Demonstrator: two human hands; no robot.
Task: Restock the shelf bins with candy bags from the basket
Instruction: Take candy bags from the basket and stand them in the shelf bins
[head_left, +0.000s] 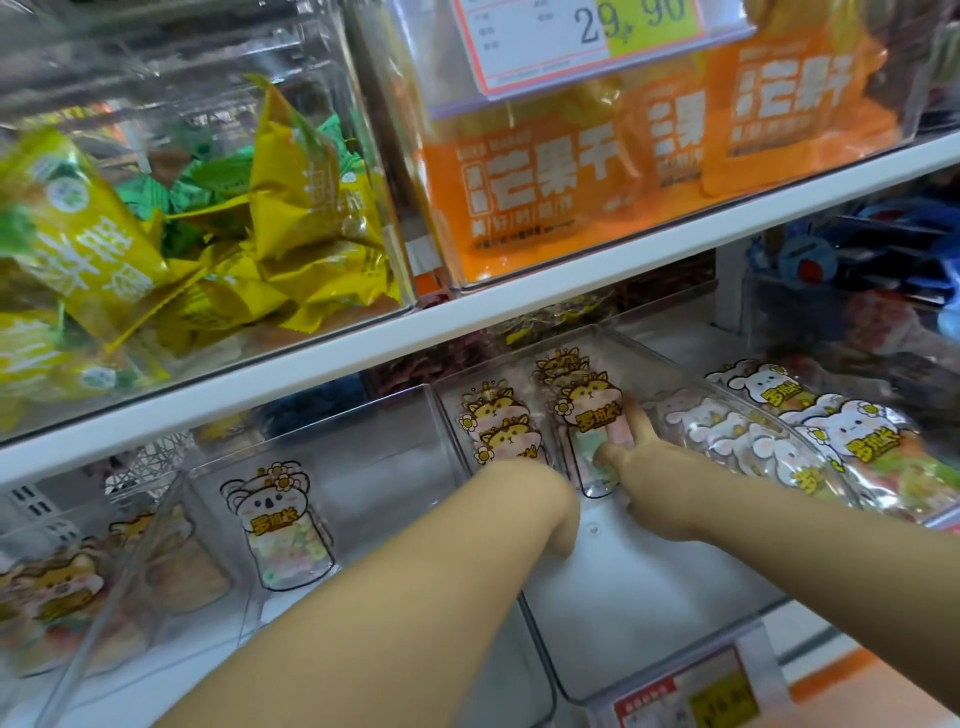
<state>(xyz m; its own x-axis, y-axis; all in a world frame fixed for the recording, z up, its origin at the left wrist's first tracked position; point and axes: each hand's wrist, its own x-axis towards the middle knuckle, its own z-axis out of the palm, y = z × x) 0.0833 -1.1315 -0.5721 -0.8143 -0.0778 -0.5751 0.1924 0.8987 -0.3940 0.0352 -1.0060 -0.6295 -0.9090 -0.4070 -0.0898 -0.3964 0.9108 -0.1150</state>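
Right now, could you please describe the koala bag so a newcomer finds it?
Under the white shelf board, find the clear bin left of the right hand's. The koala bag stands there alone. Its pale koala wears flowers, while the hamster bag the hand holds is orange.

Left hand (565, 522) mostly hidden below its wrist; lower price tag (693, 696) blurred.
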